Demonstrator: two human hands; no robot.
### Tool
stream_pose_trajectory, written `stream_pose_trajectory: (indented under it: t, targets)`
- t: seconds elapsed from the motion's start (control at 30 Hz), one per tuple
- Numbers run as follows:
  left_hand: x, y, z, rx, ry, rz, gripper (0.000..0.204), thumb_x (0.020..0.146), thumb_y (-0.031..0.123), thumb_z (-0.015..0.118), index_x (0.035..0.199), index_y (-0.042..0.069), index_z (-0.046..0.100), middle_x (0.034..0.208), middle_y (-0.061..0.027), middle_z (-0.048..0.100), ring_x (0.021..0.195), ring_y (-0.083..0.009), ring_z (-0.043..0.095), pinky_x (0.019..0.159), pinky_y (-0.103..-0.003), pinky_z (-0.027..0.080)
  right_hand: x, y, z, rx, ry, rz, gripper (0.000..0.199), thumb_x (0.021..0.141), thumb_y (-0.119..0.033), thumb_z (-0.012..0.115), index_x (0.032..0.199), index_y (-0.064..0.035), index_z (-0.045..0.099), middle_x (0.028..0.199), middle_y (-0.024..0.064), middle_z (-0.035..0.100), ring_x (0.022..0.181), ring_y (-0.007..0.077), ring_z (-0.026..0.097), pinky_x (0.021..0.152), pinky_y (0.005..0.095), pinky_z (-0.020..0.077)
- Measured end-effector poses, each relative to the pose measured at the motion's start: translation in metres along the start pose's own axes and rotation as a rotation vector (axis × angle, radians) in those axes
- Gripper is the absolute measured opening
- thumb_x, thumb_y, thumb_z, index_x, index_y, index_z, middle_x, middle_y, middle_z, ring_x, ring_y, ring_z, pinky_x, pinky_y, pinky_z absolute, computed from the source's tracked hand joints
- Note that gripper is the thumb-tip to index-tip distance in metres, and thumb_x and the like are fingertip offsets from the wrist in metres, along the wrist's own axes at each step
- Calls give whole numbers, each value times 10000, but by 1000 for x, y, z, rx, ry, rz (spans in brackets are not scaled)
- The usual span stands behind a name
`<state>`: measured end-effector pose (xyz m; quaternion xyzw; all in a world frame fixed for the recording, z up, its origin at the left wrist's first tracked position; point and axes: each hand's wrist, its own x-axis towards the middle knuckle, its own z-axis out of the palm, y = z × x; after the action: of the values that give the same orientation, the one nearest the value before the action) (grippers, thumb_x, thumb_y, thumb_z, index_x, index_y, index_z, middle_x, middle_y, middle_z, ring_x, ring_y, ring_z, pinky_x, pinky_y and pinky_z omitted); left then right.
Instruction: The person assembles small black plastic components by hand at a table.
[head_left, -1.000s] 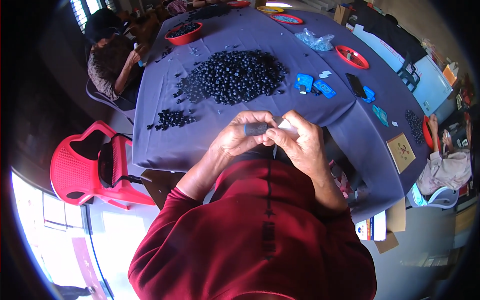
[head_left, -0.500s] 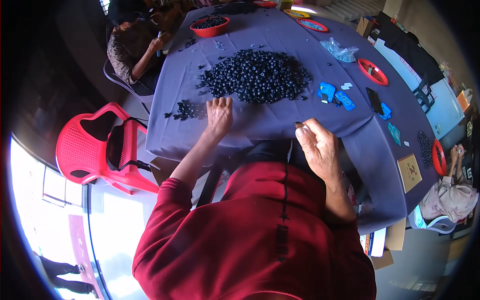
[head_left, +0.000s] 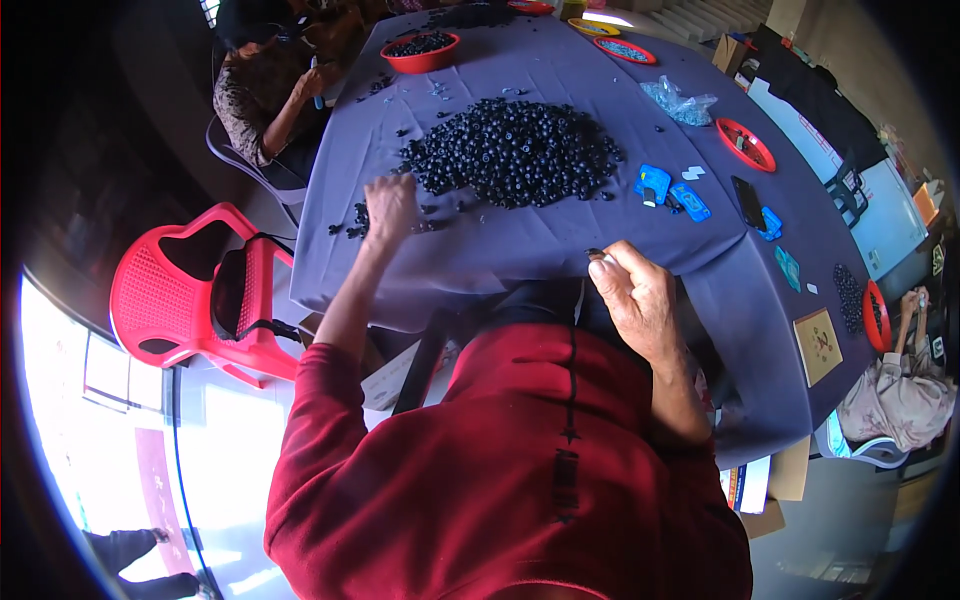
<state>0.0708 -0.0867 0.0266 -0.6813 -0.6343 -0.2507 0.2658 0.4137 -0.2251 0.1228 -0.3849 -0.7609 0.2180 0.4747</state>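
A large heap of small round black parts (head_left: 515, 150) lies on the purple-grey tablecloth in front of me. My left hand (head_left: 392, 208) is over the small scattered cluster of black parts (head_left: 350, 222) at the heap's near left. Motion smears it, and its fingertips are hidden, so I cannot tell whether it holds anything. Close to the table's front edge, my right hand (head_left: 636, 295) is closed, pinching a small dark piece (head_left: 594, 254) between thumb and forefinger. The fingers hide most of that piece.
To the right lie blue plastic cases (head_left: 690, 201), a black phone (head_left: 747, 202), a clear bag (head_left: 680, 102) and a red tray (head_left: 745, 143). A red bowl (head_left: 420, 62) stands far left. A red chair (head_left: 205, 290) is at my left. Co-workers sit at both sides.
My left hand has moved left and a little away from me, from the heap's near edge to the small cluster. My right hand stays almost in place, still pinching the dark piece.
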Motion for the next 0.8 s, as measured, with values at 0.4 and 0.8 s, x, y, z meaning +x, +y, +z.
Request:
stream_pose_trajectory:
  t: [0.4,0.8]
  targets:
    - [28,-40,23,-250,-350,-14,181,769,167,569,871,19,593,822,-195,610,786,-365,590,697,-449,455,2,10,2,-16,-7,12,257,873,-247,569,776,-13,525,566,6,436,529,72,387,476,248,338]
    - [10,72,43,4,-9,346,144,725,98,516,846,58,450,793,-107,501,774,-273,516,695,-403,387,1,3,3,-10,-26,10,248,881,-243,554,784,-16,532,564,-1,440,521,66,386,468,244,329]
